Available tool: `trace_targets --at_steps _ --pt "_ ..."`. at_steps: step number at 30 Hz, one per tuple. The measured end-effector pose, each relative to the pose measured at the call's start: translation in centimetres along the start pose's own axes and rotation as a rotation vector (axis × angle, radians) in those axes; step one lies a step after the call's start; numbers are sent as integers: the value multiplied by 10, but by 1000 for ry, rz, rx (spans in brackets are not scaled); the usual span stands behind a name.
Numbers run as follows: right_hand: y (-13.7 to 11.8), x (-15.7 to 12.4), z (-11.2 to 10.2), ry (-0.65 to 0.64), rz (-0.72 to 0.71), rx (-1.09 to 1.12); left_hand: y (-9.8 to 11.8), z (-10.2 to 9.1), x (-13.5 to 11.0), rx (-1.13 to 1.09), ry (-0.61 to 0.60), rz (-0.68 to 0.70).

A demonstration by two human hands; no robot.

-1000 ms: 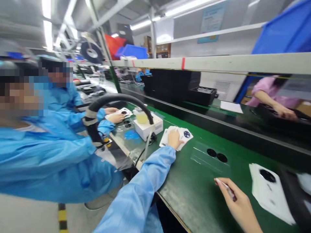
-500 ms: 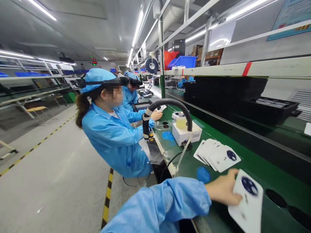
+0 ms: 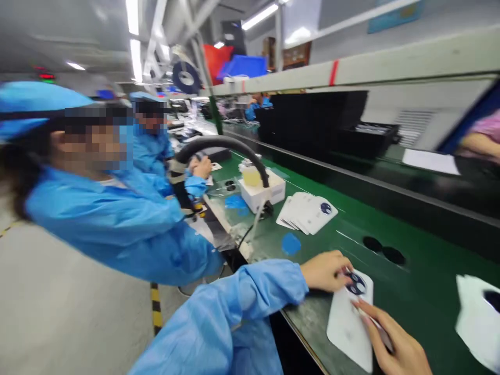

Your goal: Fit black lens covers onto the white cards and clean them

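Comparing with half a second ago: see the white panel [image 3: 349, 330], then carried by the left hand [image 3: 326, 271], now positioned at the near edge of the green bench [image 3: 425, 312] with both hands at it. Find left fingers curled with tips close together at the dark camera ring [image 3: 356, 285]; cannot tell whether pinching or merely pressing. Find right hand [image 3: 394, 333] closed around a slim, blurred tool [image 3: 385, 338], fingertips just below the ring. Judge carrying to be over and close work at the ring to be under way. Note fanned panels [image 3: 307, 212] well apart, beyond.
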State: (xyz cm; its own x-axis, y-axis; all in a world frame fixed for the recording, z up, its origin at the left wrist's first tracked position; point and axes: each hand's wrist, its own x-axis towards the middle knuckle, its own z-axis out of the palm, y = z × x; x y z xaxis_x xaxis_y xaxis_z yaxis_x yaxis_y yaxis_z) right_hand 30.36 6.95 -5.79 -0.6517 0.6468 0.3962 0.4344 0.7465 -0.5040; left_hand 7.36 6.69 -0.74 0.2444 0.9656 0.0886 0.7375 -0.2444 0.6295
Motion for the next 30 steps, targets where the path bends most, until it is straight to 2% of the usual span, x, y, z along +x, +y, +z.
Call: trace_targets --at_steps 4,9,14,22,26,30 --pt "-19 0 -3 14 -14 21 -10 8 27 -50 -59 8" --pt "-31 7 -6 33 81 68 -16 13 45 -44 -109 -3" --pt "-34 7 -6 14 135 120 -18 10 48 -56 -129 -2" --pt "-35 7 -7 -4 168 144 -20 2 49 -91 -188 83" --pt "-34 9 -8 -10 143 138 -24 0 53 -91 -222 109" --pt "-23 -4 -3 -4 126 92 -17 0 53 -54 -263 102"
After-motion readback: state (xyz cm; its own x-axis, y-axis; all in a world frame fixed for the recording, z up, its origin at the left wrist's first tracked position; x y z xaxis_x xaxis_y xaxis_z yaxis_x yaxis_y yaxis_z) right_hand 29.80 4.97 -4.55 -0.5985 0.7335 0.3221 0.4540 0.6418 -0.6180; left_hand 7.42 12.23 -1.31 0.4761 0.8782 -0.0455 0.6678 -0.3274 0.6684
